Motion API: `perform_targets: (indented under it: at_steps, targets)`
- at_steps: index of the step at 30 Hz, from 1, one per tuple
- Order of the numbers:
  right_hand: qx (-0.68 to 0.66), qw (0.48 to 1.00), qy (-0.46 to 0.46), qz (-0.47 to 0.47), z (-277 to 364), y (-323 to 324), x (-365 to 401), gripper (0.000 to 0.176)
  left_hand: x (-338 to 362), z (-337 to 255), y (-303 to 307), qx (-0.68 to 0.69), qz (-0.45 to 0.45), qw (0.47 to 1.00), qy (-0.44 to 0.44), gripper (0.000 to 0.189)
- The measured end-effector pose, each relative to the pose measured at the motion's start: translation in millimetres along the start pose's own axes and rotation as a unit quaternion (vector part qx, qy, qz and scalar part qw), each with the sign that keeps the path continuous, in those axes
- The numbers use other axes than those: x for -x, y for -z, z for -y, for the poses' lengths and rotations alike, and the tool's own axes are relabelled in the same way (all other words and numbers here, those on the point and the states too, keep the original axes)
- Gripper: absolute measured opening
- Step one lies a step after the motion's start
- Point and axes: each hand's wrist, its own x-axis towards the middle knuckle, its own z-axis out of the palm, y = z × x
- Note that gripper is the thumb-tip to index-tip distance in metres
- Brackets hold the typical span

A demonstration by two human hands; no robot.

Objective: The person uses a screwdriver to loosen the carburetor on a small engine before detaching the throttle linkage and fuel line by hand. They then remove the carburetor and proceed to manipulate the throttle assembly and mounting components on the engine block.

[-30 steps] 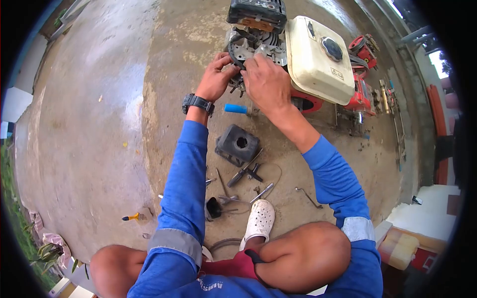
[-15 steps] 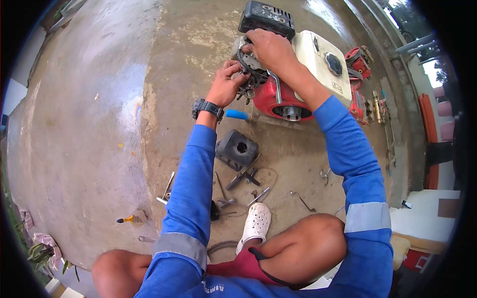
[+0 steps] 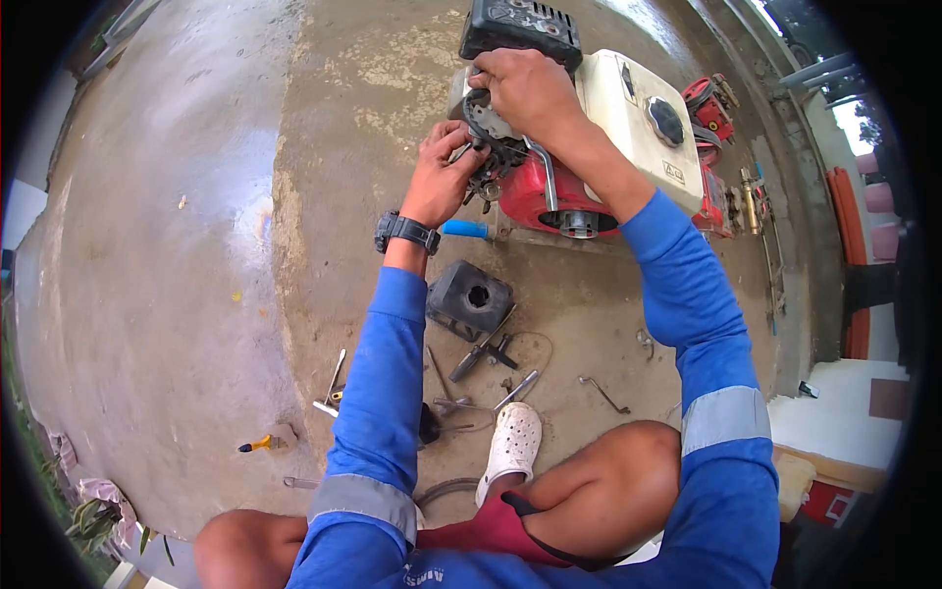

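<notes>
A small engine with a red housing and a cream tank stands on the concrete floor at the upper middle. My left hand is at the lower left of the dark carburetor area, its fingers pinched on a small part I cannot make out. My right hand reaches over the top of the same area, fingers bent round its upper edge, fingertips partly hidden. Beside that hand sits the black slotted muffler cover.
On the floor lie a black plastic housing, a blue-handled tool, a T-handled tool, a bent wrench and a yellow-handled brush. Red machinery and brass fittings stand at the right.
The view has shifted slightly. My right hand has moved a little up and left at the engine, while my left hand stays at nearly the same spot.
</notes>
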Motion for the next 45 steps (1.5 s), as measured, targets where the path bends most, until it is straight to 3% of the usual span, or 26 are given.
perform_targets:
  at_steps: [2, 5, 6, 9, 12, 14, 16, 18, 20, 22, 23, 24, 25, 26, 27, 28, 29, 30, 31, 33, 34, 36, 38, 42, 44, 45]
  targets:
    - [-0.039, 0.998, -0.047, 0.010, -3.0, 1.8, 1.0, 0.018, 3.2, 0.6, -3.0, 0.029, 0.003, 0.999, 0.020, 0.026]
    - [-0.002, 0.999, -0.034, 0.005, 3.4, 5.2, -6.0, 0.015, -0.8, -2.7, 2.2, 0.039, -0.013, 0.999, 0.010, 0.025]
    - [0.018, 0.999, 0.031, 0.001, 2.4, 5.4, -4.1, 0.013, 1.2, -3.4, -1.4, 0.067, -0.006, 0.998, 0.015, 0.025]
    - [0.135, 0.991, 0.022, -0.005, 12.9, 3.4, 4.0, 0.012, 4.7, -15.2, -3.6, 0.064, 0.008, 0.998, 0.026, 0.021]
    - [0.117, 0.990, -0.054, 0.050, 16.1, 7.9, 11.5, 0.013, 3.3, -17.3, 1.0, 0.060, 0.006, 0.998, 0.037, 0.021]
    - [0.050, 0.999, -0.017, -0.011, 15.8, 5.8, 10.8, 0.013, -1.4, -20.5, 2.4, 0.091, 0.011, 0.995, 0.049, 0.022]
    - [0.049, 0.998, -0.037, 0.000, 16.8, 7.0, 8.2, 0.012, 3.8, -21.8, -0.4, 0.053, 0.007, 0.998, 0.037, 0.024]
    - [-0.034, 0.994, -0.014, -0.101, 27.9, 5.6, 10.7, 0.011, 0.3, -16.6, 1.4, 0.073, 0.008, 0.997, 0.009, 0.025]
    - [-0.050, 0.990, -0.010, -0.128, 48.1, 18.6, -4.6, 0.009, 3.7, -13.2, 0.3, 0.002, -0.008, 1.000, -0.013, 0.023]
    - [0.023, 0.996, 0.059, 0.056, 88.8, 32.7, 10.4, 0.006, 5.8, -9.2, 8.6, 0.039, 0.047, 0.994, 0.087, 0.024]
    - [0.069, 0.983, 0.123, 0.121, 110.1, 41.4, -6.5, 0.007, 2.7, -3.6, 8.5, 0.224, 0.004, 0.966, 0.127, 0.024]
    - [0.112, 0.959, 0.175, 0.195, 130.4, 50.2, -11.1, 0.009, 11.3, -7.0, 3.0, 0.404, -0.030, 0.898, 0.175, 0.024]
    - [0.169, 0.961, 0.149, 0.160, 140.8, 40.2, 6.9, 0.011, 16.0, -39.4, -1.7, 0.407, -0.035, 0.898, 0.161, 0.024]
    - [0.224, 0.959, 0.123, 0.127, 145.3, 32.2, 33.1, 0.018, 21.3, -88.0, -8.3, -0.011, -0.057, 0.992, 0.108, 0.024]
    - [0.215, 0.959, 0.128, 0.133, 152.0, 58.0, 48.1, 0.018, 25.9, -112.4, -11.2, -0.428, -0.069, 0.900, 0.046, 0.024]
    - [0.205, 0.960, 0.130, 0.142, 157.2, 83.7, 66.3, 0.019, 18.2, -85.3, -5.9, -0.422, -0.074, 0.902, 0.050, 0.024]
    - [0.183, 0.953, 0.131, 0.201, 162.8, 94.8, 90.8, 0.018, 5.0, -35.7, 1.6, -0.234, -0.030, 0.972, 0.018, 0.028]
    - [0.162, 0.945, 0.128, 0.255, 164.4, 101.6, 109.8, 0.017, -3.2, -4.9, 6.1, -0.039, 0.015, 0.999, -0.020, 0.031]
    - [0.165, 0.945, 0.127, 0.254, 159.4, 100.6, 125.6, 0.017, -4.9, -3.5, 7.1, -0.007, 0.023, 1.000, -0.015, 0.032]
    - [0.157, 0.899, 0.123, 0.391, 147.2, 98.1, 156.8, 0.013, -3.3, -6.7, 7.4, 0.016, 0.026, 1.000, 0.005, 0.030]
    - [0.161, 0.899, 0.120, 0.389, 135.0, 100.7, 157.5, 0.013, -3.9, -12.8, 7.2, 0.036, 0.027, 0.999, 0.026, 0.029]
    - [-0.041, 0.943, 0.051, 0.328, 100.8, 94.0, 146.6, 0.014, -2.7, -19.2, 7.7, 0.061, 0.045, 0.996, 0.049, 0.027]
    - [0.008, 0.985, -0.001, 0.172, 81.5, 84.2, 130.4, 0.016, -3.3, -20.0, 9.1, 0.022, 0.048, 0.998, 0.031, 0.030]
    - [0.107, 0.981, 0.034, 0.161, 45.7, 54.0, 107.5, 0.012, -6.0, -16.3, 7.3, 0.019, 0.028, 0.999, 0.035, 0.030]
    - [0.177, 0.984, 0.013, 0.034, 51.1, 49.3, 100.3, 0.010, -6.6, -7.7, 10.3, -0.015, 0.012, 1.000, 0.013, 0.032]
    - [0.171, 0.984, 0.017, 0.038, 49.4, 42.2, 99.8, 0.010, -6.1, -7.5, 11.3, -0.016, 0.023, 1.000, 0.002, 0.032]
